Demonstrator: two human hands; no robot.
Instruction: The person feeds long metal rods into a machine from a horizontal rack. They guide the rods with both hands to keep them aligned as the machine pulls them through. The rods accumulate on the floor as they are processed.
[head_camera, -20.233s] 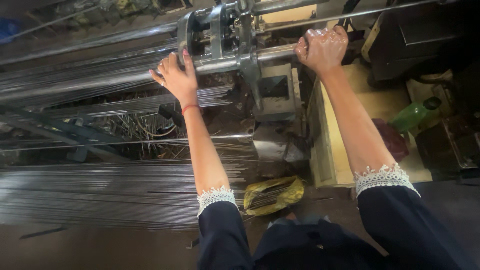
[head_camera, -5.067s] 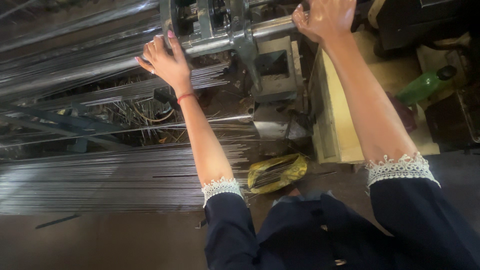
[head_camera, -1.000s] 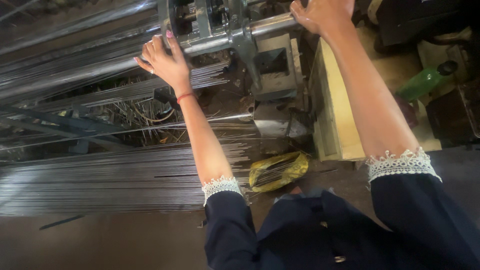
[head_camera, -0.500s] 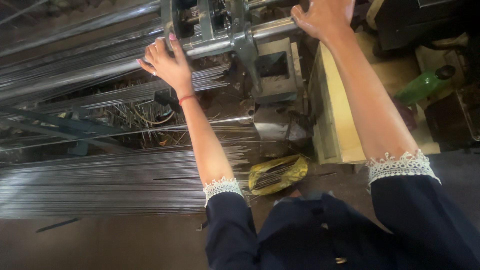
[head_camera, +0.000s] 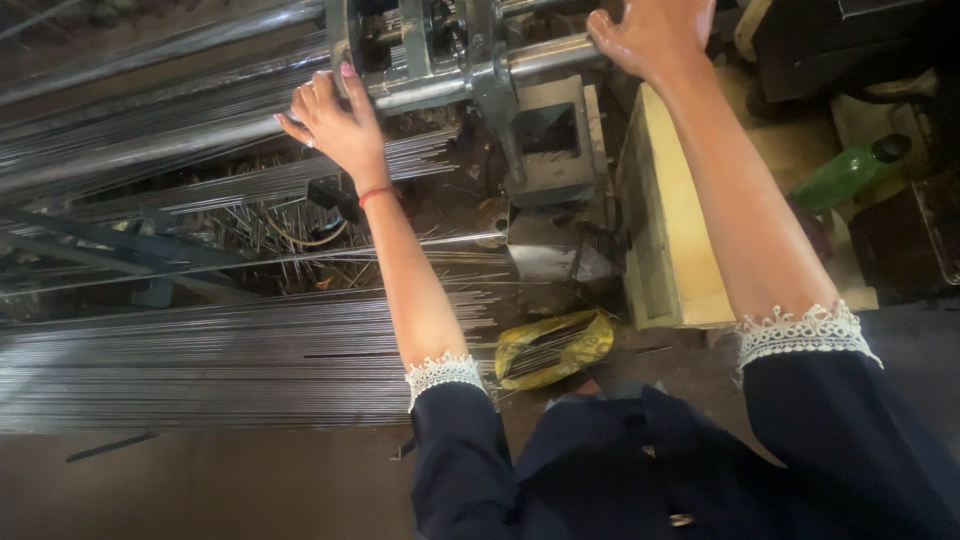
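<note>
Overhead view: we look down along both our outstretched arms at a metal machine (head_camera: 450, 50) with long steel rods.
Left hand (head_camera: 335, 125): we rest it on the thick horizontal steel bar (head_camera: 150, 150), fingers spread wide and curled lightly over the top, a red thread at the wrist.
Right hand (head_camera: 655, 35): we press it down on the far right end of the same bar line, beside the machine; the top edge cuts off the fingers, so we cannot tell whether they are closed around anything.
Thin rods (head_camera: 200, 365): a wide flat bundle lies on the near left, running left to right, below our left forearm.
Wooden box (head_camera: 670, 240): pale, standing right of the machine, under our right forearm.
Green bottle (head_camera: 845, 175): lying tilted at the far right, well apart from both hands.
Yellow wrapper (head_camera: 550, 345): crumpled on the floor, between our two sleeves.
</note>
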